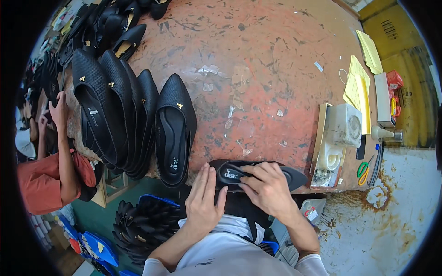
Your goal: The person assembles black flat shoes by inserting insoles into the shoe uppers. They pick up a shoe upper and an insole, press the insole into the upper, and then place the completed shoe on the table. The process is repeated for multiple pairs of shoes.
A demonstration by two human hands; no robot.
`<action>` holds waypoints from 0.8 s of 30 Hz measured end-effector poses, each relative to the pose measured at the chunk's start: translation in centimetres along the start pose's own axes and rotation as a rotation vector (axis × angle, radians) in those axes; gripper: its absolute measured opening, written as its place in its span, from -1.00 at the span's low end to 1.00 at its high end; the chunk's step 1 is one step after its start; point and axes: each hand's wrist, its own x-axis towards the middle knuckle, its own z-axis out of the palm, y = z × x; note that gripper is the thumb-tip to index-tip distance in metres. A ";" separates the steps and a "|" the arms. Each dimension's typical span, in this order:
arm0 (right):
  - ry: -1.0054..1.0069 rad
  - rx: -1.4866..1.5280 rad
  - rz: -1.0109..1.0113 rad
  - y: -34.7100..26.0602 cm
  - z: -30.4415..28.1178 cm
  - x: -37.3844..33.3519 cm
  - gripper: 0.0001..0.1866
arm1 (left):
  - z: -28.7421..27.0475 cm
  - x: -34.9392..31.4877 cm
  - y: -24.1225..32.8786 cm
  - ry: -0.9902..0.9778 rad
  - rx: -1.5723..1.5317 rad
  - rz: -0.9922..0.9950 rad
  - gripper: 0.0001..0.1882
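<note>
A black pointed flat shoe (294,177) lies sideways at the table's near edge, its toe to the right. Inside it is a black insole (228,175) with pale lettering at the heel. My right hand (267,188) reaches into the shoe from above, fingers bent, thumb and forefinger closed on the insole's sides. Beside the heel end is my left hand (202,195), fingers stretched out and the thumb apart, against the shoe's back. To the left stands a single black shoe (175,101) with a small gold ornament, insole inside, next to a row of nested black shoes (110,92).
More black shoes (124,41) pile up at the far left. On the right are a white container (343,126) in a tray, yellow papers (359,92), scissors (363,172) and a bottle (384,133). A co-worker's arm (62,133) shows at left. Black shoe parts (138,230) fill a blue bin below.
</note>
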 end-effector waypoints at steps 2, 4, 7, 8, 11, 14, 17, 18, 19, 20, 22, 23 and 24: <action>0.007 0.034 -0.005 -0.4 0.7 0.6 -0.76 | -0.2 0.0 0.0 -0.018 -0.014 -0.010 -0.35; 0.020 0.053 0.002 -0.4 1.5 0.9 -0.77 | -0.1 0.0 0.1 -0.030 -0.019 -0.027 -0.35; 0.035 0.058 0.013 -0.3 2.1 1.3 -0.77 | -0.1 0.2 0.1 -0.030 -0.037 -0.036 -0.39; 0.034 0.057 0.014 -0.3 2.1 1.3 -0.77 | -0.1 0.2 0.1 -0.038 -0.049 -0.050 -0.40; 0.001 0.061 0.024 -0.3 2.2 1.3 -0.76 | -0.5 0.4 0.3 -0.091 -0.026 -0.053 -0.43; 0.008 0.077 0.016 -0.3 2.0 1.3 -0.76 | -1.2 1.0 0.7 -0.179 0.076 -0.013 -0.46; 0.002 0.083 0.025 -0.2 2.1 1.3 -0.77 | -1.1 1.4 1.1 -0.208 0.098 -0.043 -0.49; -0.002 0.068 0.024 -0.2 2.2 1.4 -0.77 | -1.0 1.6 1.2 -0.222 0.107 -0.061 -0.51; -0.004 0.051 0.027 -0.2 2.3 1.4 -0.77 | -0.9 1.9 1.2 -0.240 0.113 -0.073 -0.52; -0.005 0.034 0.032 -0.2 2.4 1.5 -0.77 | -0.7 2.1 1.1 -0.268 0.136 -0.071 -0.52; -0.010 0.038 0.045 -0.2 2.7 1.6 -0.78 | -0.3 2.7 0.9 -0.327 0.177 -0.063 -0.53; -0.011 0.038 0.054 -0.1 2.7 1.6 -0.78 | -0.3 3.1 0.9 -0.356 0.209 -0.062 -0.52; -0.023 0.047 0.063 -0.1 2.6 1.7 -0.77 | -0.5 3.6 1.0 -0.385 0.242 -0.059 -0.52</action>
